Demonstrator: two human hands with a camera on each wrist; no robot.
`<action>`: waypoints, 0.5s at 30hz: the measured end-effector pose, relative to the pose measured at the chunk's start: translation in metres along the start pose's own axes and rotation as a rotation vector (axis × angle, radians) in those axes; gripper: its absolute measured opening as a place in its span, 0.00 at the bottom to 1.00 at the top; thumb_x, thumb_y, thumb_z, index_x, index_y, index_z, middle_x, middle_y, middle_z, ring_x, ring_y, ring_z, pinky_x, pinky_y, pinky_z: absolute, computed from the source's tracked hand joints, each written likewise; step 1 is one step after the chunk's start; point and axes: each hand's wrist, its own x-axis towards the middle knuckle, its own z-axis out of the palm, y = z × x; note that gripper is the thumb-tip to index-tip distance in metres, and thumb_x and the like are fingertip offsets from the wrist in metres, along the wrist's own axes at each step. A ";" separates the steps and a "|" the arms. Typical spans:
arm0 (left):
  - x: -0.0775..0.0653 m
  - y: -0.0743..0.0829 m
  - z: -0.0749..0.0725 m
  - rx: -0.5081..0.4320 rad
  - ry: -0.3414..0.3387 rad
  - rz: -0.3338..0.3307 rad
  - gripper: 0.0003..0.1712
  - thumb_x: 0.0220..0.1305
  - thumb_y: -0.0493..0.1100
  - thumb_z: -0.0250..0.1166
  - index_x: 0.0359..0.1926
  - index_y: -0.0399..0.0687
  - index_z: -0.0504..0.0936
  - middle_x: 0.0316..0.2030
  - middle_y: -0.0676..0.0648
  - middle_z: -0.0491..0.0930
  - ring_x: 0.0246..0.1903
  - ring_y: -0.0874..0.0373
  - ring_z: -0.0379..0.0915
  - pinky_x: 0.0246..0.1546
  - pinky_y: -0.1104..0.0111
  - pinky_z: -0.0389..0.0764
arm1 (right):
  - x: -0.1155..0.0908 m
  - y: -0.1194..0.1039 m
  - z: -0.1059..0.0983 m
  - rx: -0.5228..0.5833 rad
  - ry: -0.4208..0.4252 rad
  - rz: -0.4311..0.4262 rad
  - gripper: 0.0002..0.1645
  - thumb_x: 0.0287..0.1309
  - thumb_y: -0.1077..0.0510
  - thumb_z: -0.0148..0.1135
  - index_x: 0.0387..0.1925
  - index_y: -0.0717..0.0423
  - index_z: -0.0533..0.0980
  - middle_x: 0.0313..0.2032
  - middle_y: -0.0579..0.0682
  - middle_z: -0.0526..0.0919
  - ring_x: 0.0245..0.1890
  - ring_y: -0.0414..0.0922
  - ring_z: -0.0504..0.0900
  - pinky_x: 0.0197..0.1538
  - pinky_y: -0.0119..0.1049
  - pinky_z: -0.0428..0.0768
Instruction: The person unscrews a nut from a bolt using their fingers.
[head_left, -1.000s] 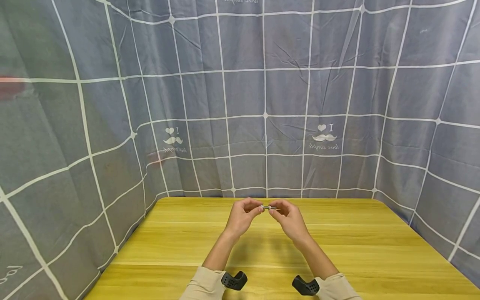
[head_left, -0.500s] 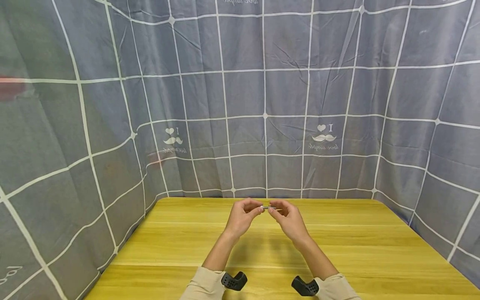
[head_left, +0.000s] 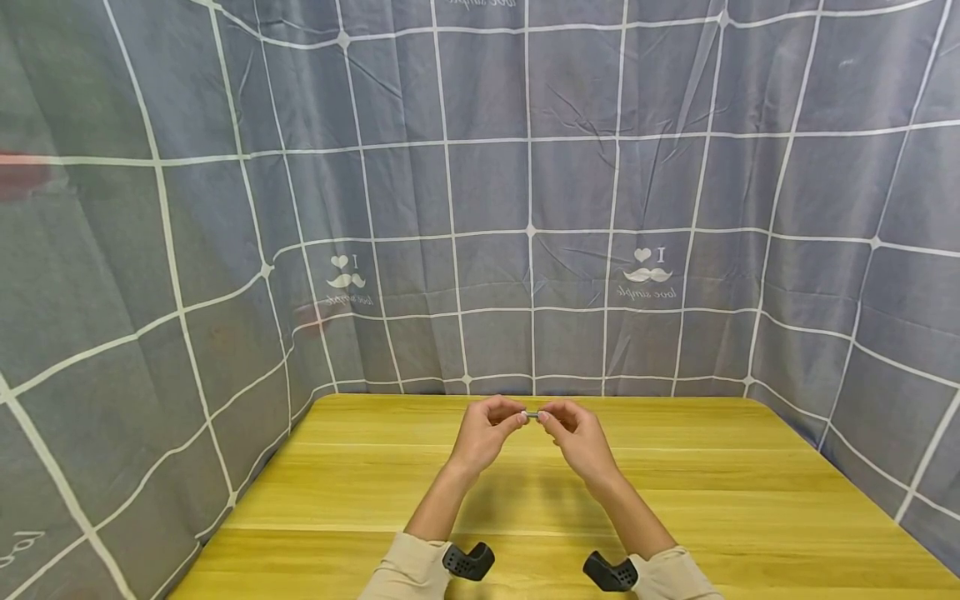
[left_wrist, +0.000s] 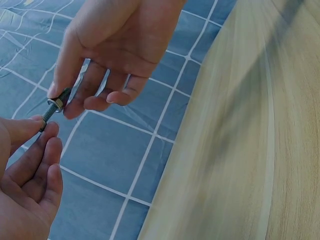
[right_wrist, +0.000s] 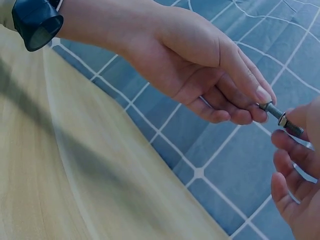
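Observation:
Above the table, a small metal bolt (head_left: 532, 415) lies level between both hands in the head view. My left hand (head_left: 482, 435) pinches one end of it between thumb and index finger. In the right wrist view, the threaded bolt (right_wrist: 272, 110) carries a nut (right_wrist: 283, 121) partway along. My right hand (head_left: 587, 443) has its thumb and index finger on the nut and the threaded end. The left wrist view shows the nut (left_wrist: 58, 104) at the right fingertips. The end in my left fingers is mostly covered. Both hands' other fingers are loosely bent.
The yellow wood-grain table (head_left: 360, 492) spreads beneath the hands. Behind it and at both sides hangs a grey curtain (head_left: 491, 271) with a white grid. Black wrist devices (head_left: 468, 562) sit at the cuffs of both light sleeves.
My right fingers have closed in around the nut and threaded end, which stuck out past them before and are now covered in the head view. My left hand has stayed still.

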 end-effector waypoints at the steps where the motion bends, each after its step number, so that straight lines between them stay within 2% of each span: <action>1: 0.000 0.000 0.000 -0.002 -0.001 0.000 0.07 0.71 0.29 0.64 0.46 0.29 0.85 0.42 0.30 0.86 0.45 0.40 0.83 0.49 0.50 0.82 | 0.000 0.000 0.000 0.002 -0.001 0.003 0.09 0.73 0.61 0.64 0.49 0.61 0.82 0.45 0.53 0.84 0.45 0.52 0.80 0.49 0.44 0.79; 9: 0.000 0.000 -0.001 -0.007 -0.007 -0.001 0.07 0.72 0.29 0.64 0.46 0.29 0.85 0.43 0.31 0.86 0.46 0.41 0.83 0.50 0.50 0.81 | -0.001 0.000 0.000 0.006 -0.005 -0.021 0.12 0.70 0.61 0.65 0.51 0.64 0.81 0.49 0.55 0.83 0.46 0.51 0.81 0.49 0.41 0.80; 13: 0.001 -0.003 0.000 0.002 -0.006 -0.004 0.07 0.71 0.29 0.64 0.46 0.28 0.85 0.43 0.32 0.86 0.45 0.41 0.83 0.50 0.50 0.82 | -0.001 0.000 0.000 0.006 0.002 -0.016 0.12 0.72 0.59 0.64 0.50 0.63 0.82 0.45 0.54 0.84 0.45 0.55 0.80 0.48 0.44 0.81; 15: 0.004 -0.009 0.001 0.009 -0.004 -0.010 0.07 0.71 0.29 0.64 0.46 0.28 0.85 0.43 0.32 0.86 0.45 0.40 0.83 0.49 0.50 0.82 | -0.001 0.000 0.000 0.005 0.007 -0.013 0.11 0.73 0.59 0.63 0.49 0.63 0.82 0.43 0.53 0.85 0.44 0.55 0.80 0.47 0.44 0.81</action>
